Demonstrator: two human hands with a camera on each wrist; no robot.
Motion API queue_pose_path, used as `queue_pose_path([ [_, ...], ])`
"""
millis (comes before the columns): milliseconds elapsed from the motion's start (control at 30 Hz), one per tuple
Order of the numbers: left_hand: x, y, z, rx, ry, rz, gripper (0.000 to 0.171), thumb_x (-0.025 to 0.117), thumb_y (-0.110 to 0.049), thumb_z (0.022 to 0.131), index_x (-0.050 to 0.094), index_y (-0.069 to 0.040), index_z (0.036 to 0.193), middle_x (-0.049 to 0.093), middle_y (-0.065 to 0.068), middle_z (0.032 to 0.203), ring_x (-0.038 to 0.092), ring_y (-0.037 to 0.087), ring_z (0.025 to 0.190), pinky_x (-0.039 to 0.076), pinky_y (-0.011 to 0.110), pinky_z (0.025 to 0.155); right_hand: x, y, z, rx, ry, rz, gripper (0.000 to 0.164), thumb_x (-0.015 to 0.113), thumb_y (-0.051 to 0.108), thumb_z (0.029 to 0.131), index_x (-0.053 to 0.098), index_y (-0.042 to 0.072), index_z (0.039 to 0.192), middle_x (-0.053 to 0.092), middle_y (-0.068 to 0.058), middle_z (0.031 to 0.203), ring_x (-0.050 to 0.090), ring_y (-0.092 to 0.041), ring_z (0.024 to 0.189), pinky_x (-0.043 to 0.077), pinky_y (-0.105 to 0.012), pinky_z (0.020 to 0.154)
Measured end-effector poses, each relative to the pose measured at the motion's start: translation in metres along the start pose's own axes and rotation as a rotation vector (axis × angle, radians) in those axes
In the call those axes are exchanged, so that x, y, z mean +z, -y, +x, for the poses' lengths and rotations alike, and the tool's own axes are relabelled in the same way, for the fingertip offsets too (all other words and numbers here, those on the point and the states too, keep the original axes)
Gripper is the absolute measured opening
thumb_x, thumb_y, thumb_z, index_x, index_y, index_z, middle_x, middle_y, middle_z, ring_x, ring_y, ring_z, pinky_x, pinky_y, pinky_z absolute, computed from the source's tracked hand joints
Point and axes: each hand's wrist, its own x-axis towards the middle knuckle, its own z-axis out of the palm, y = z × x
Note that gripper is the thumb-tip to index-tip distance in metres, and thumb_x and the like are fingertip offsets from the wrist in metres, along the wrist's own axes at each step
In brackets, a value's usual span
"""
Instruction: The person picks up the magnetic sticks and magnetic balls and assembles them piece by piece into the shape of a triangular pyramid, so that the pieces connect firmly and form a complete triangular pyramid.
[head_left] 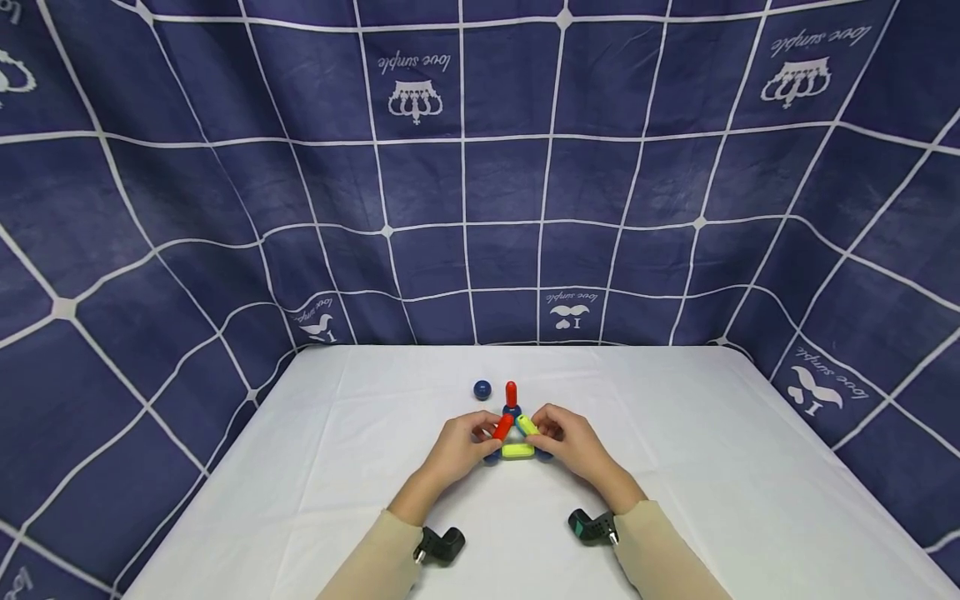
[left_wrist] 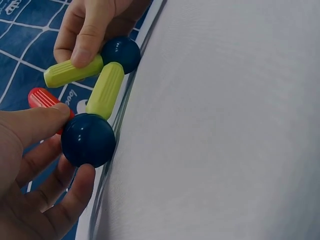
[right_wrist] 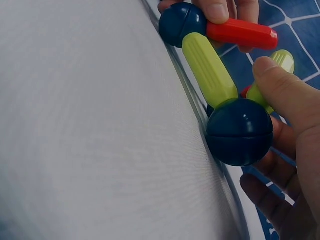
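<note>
My left hand (head_left: 454, 447) pinches a red rod (head_left: 503, 427) that joins a blue ball (left_wrist: 88, 140); its fingers also lie around that ball. With my right hand (head_left: 574, 440) I pinch a yellow-green rod (head_left: 528, 425) by a second blue ball (right_wrist: 240, 132). Another yellow-green rod (head_left: 517, 451) links these two balls along the near side. The held rods lean toward each other, and their far ends look unattached. Just behind them is a third blue ball (head_left: 512, 412), with a red rod (head_left: 512, 392) pointing away from it.
A loose blue ball (head_left: 482, 390) sits on the white-covered table (head_left: 360, 417), behind and left of the rods. A navy curtain with white grid lines (head_left: 502, 183) stands at the back and sides. A small black camera (head_left: 442, 546) is strapped at each wrist.
</note>
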Motion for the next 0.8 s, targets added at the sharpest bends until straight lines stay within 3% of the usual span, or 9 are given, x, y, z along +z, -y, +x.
queue_pose_path([
  [200, 0.000, 0.005, 0.000, -0.008, 0.002, -0.042, 0.030, 0.078, -0.011, 0.086, 0.071, -0.013, 0.115, 0.073, 0.003, 0.102, 0.063, 0.012, 0.084, 0.051, 0.019, 0.072, -0.001, -0.001, 0.001, 0.020, 0.018, 0.009, 0.021, 0.080, 0.026, 0.085, 0.065, 0.022, 0.101, 0.061, 0.007, 0.084, 0.055, -0.007, 0.075, 0.049, -0.021, 0.070],
  [400, 0.004, 0.012, -0.002, 0.006, -0.018, -0.047, 0.024, 0.079, -0.014, 0.085, 0.074, -0.011, 0.108, 0.068, 0.001, 0.096, 0.061, 0.009, 0.084, 0.051, 0.020, 0.073, -0.005, -0.001, 0.005, 0.115, -0.014, 0.090, 0.020, 0.075, 0.023, 0.089, 0.066, 0.019, 0.107, 0.064, 0.002, 0.090, 0.058, -0.011, 0.082, 0.050, -0.022, 0.076],
  [567, 0.005, 0.015, -0.001, 0.009, -0.029, -0.064, 0.021, 0.078, -0.013, 0.086, 0.075, -0.011, 0.106, 0.068, 0.001, 0.095, 0.061, 0.009, 0.083, 0.053, 0.023, 0.076, -0.008, 0.002, 0.022, 0.167, -0.033, 0.126, 0.024, 0.071, 0.016, 0.093, 0.066, 0.016, 0.117, 0.067, -0.004, 0.102, 0.060, -0.014, 0.084, 0.049, -0.025, 0.077],
  [800, 0.005, 0.015, 0.000, -0.009, -0.015, -0.083, 0.020, 0.077, -0.015, 0.087, 0.075, -0.011, 0.106, 0.068, 0.000, 0.095, 0.059, 0.008, 0.084, 0.052, 0.022, 0.077, -0.010, 0.014, 0.052, 0.173, 0.057, 0.104, 0.032, 0.063, 0.017, 0.099, 0.063, 0.022, 0.130, 0.068, -0.005, 0.117, 0.062, -0.016, 0.089, 0.051, -0.027, 0.072],
])
